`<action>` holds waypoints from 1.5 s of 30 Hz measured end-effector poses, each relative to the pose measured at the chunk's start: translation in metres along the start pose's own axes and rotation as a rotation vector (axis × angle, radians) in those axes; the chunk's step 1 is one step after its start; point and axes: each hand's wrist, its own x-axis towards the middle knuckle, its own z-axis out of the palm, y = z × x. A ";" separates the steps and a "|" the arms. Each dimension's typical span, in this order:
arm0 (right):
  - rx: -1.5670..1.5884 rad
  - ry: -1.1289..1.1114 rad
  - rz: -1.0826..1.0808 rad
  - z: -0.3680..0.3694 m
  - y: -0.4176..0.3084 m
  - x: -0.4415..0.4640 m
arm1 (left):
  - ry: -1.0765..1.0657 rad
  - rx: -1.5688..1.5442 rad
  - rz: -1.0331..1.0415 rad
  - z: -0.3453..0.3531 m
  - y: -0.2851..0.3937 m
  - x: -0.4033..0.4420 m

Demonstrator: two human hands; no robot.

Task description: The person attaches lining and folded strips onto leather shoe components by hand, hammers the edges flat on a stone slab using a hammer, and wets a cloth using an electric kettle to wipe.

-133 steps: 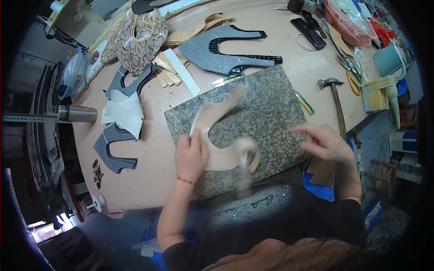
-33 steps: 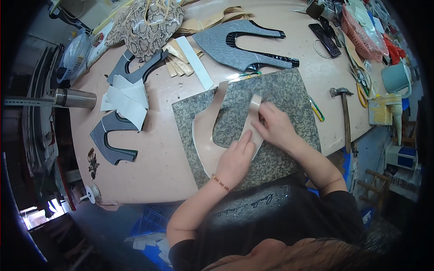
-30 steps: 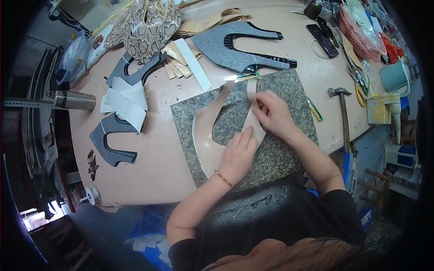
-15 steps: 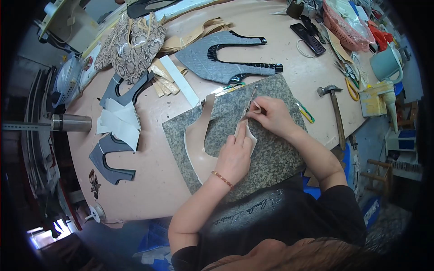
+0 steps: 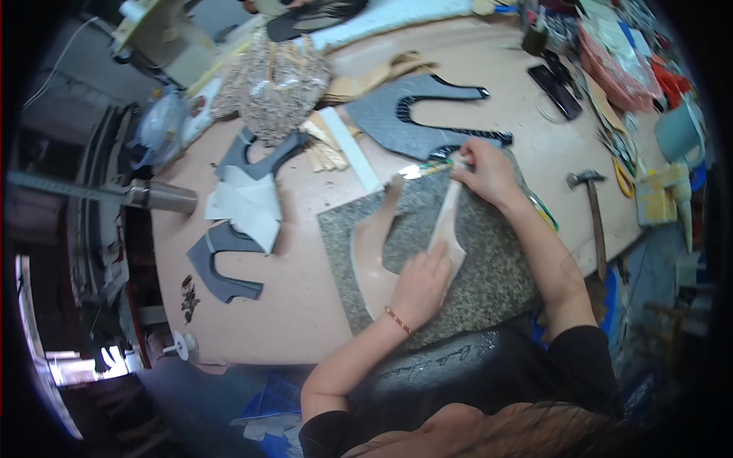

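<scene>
A beige U-shaped leather shoe-upper piece with pale edges lies on a speckled stone slab. My right hand pinches the far end of its right-hand strap, fingertips closed together. Lower down, my left hand presses on the same piece where the strap widens, its fingers laid along the surface. Just beyond my right fingertips is a small green-and-clear item, blurred at the slab's far edge.
Grey upper pieces lie beyond the slab, others at left under white sheets. Snakeskin-patterned material sits behind. On the right are a hammer, a phone, scissors and a pink basket.
My right hand has slid up the strap to its far end, and the strap now lies straighter. My left hand has drawn back lower on the piece. The whole view has shifted.
</scene>
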 end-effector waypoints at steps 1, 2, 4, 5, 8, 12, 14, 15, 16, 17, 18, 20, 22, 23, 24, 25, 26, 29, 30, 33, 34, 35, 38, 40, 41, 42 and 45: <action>-0.005 0.024 -0.026 0.003 0.003 -0.003 | 0.031 -0.003 0.021 -0.001 -0.002 -0.011; -0.018 0.053 -0.050 0.004 0.006 -0.004 | 0.068 0.039 -0.023 -0.012 0.003 -0.019; 0.038 0.136 -0.095 0.008 0.013 -0.007 | 0.133 0.102 -0.103 -0.036 0.020 -0.039; 0.066 0.174 -0.108 0.009 0.016 -0.008 | 0.145 0.128 -0.152 -0.033 0.014 -0.052; 0.181 0.229 -0.051 0.007 0.016 -0.006 | 0.204 0.182 -0.251 -0.030 -0.012 -0.078; 0.273 0.232 -0.005 0.005 0.021 -0.004 | 0.243 0.208 -0.023 -0.053 -0.038 -0.076; 0.273 0.210 0.025 0.002 0.017 -0.004 | 0.322 0.222 -0.005 -0.086 -0.051 -0.061; 0.271 0.196 0.045 0.000 0.015 -0.006 | 0.358 0.224 0.003 -0.105 -0.056 -0.050; 0.254 0.198 0.039 0.000 0.014 -0.007 | 0.544 0.191 -0.015 -0.125 -0.059 -0.032; 0.238 0.202 0.033 0.001 0.014 -0.007 | 0.730 0.156 -0.033 -0.147 -0.062 -0.009; 0.221 0.206 0.027 0.001 0.013 -0.007 | 0.793 -0.007 -0.176 -0.171 -0.064 0.012; 0.177 0.203 0.007 0.003 0.014 -0.007 | 1.002 -0.223 -0.162 -0.207 -0.099 0.065; 0.154 0.209 -0.052 0.005 0.014 -0.009 | 1.184 -0.474 -0.084 -0.227 -0.159 0.122; 0.156 0.216 -0.061 0.005 0.015 -0.008 | 1.228 -0.440 -0.116 -0.232 -0.193 0.143; 0.160 0.218 -0.071 0.005 0.015 -0.007 | 1.271 -0.402 -0.153 -0.235 -0.229 0.158; 0.168 0.213 -0.080 0.007 0.015 -0.007 | 1.193 -0.261 -0.359 -0.237 -0.273 0.166; 0.171 0.222 -0.083 0.007 0.014 -0.008 | 1.106 -0.114 -0.570 -0.233 -0.311 0.165; 0.174 0.202 -0.105 0.008 0.018 -0.005 | 0.983 0.384 -0.747 -0.218 -0.375 0.115; 0.184 0.180 -0.089 0.009 0.020 -0.004 | 0.904 0.421 -0.670 -0.227 -0.365 0.092; 0.213 0.126 -0.027 0.011 0.020 -0.005 | 0.588 0.302 -0.648 -0.247 -0.329 0.018; 0.194 0.122 -0.040 0.010 0.017 -0.005 | 0.555 0.174 -0.671 -0.247 -0.319 -0.006; 0.173 0.119 -0.054 0.008 0.014 -0.005 | 0.524 0.042 -0.690 -0.243 -0.306 -0.028; 0.125 0.163 -0.131 0.020 0.016 -0.005 | 0.561 0.107 -0.754 -0.234 -0.257 -0.085; 0.153 0.156 -0.164 0.028 0.007 -0.008 | 0.630 0.078 -0.818 -0.230 -0.236 -0.121; 0.162 0.090 -0.191 0.030 -0.002 -0.009 | 0.667 0.061 -0.844 -0.230 -0.229 -0.135; 0.166 0.027 -0.215 0.031 -0.011 -0.011 | 0.758 -0.115 -0.833 -0.217 -0.246 -0.160; 0.090 -0.059 -0.408 0.041 -0.045 -0.012 | 0.840 -0.178 -0.858 -0.192 -0.235 -0.184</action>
